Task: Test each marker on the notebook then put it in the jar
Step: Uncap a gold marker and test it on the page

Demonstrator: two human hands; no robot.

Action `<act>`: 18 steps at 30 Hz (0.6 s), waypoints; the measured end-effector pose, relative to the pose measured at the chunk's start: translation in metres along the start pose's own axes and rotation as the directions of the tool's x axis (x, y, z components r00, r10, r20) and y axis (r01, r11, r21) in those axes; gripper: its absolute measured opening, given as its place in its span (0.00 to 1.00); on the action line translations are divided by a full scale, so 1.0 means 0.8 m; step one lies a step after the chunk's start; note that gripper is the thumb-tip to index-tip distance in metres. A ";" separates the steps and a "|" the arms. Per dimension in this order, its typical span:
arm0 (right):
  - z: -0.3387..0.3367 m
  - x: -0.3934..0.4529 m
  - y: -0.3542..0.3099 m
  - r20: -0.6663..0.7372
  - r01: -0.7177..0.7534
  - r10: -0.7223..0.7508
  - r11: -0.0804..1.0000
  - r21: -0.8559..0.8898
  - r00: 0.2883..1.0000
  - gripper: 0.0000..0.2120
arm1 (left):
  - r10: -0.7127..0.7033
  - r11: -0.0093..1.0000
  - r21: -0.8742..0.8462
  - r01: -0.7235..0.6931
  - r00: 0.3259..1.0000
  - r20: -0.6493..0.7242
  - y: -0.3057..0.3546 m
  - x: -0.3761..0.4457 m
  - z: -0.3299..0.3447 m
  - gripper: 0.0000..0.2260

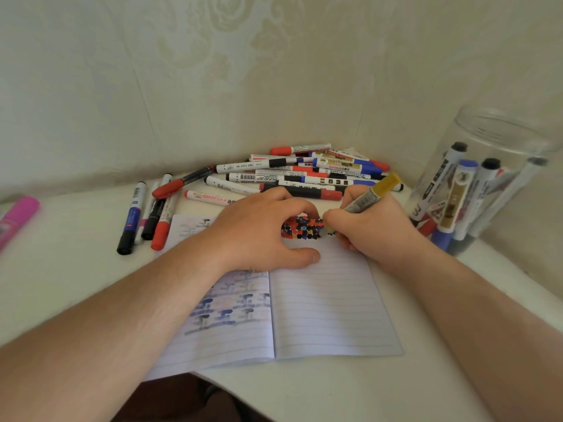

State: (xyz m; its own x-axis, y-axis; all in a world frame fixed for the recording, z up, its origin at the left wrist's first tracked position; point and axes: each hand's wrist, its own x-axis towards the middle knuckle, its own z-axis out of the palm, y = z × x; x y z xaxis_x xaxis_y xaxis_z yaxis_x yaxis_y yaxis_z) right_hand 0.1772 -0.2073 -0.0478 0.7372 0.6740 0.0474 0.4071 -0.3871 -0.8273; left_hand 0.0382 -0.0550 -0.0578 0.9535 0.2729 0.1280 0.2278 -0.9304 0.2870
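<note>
An open lined notebook (329, 306) lies on the white table, with a dense patch of red, blue and black ink marks (301, 228) at the top of its right page. My right hand (362, 229) grips a marker with a silver barrel and a yellow-gold end (373, 193), its tip down at the page just right of the ink patch. My left hand (262, 229) presses on the notebook with spread fingers. A clear jar (499, 138) stands at the right, holding several markers. A pile of markers (298, 173) lies behind the notebook.
Several more markers (146, 214) lie in a loose group left of the notebook. A pink marker (16, 219) rests at the far left edge. A patterned wall closes off the back and the right side, forming a corner.
</note>
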 end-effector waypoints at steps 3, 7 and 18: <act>0.003 0.000 -0.002 -0.026 0.020 -0.023 0.996 -0.092 0.999 0.12 | -0.001 1.000 0.001 0.001 1.000 -0.002 0.000 0.000 0.000 0.29; 0.002 0.004 0.000 -0.037 -0.004 0.002 0.999 -0.045 0.999 0.13 | -0.010 1.000 0.002 0.010 1.000 0.003 0.000 -0.001 0.000 0.30; 0.001 0.004 0.003 -0.014 0.002 -0.002 1.000 0.012 1.000 0.14 | -0.022 1.000 -0.022 0.022 1.000 0.004 0.005 -0.005 -0.004 0.33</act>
State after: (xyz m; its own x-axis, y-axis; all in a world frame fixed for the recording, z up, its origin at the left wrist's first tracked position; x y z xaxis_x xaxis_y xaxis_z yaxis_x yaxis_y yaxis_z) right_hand 0.1796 -0.2056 -0.0502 0.7437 0.6661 0.0568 0.4020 -0.3776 -0.8342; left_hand 0.0346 -0.0587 -0.0541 0.9491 0.2921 0.1180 0.2441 -0.9187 0.3105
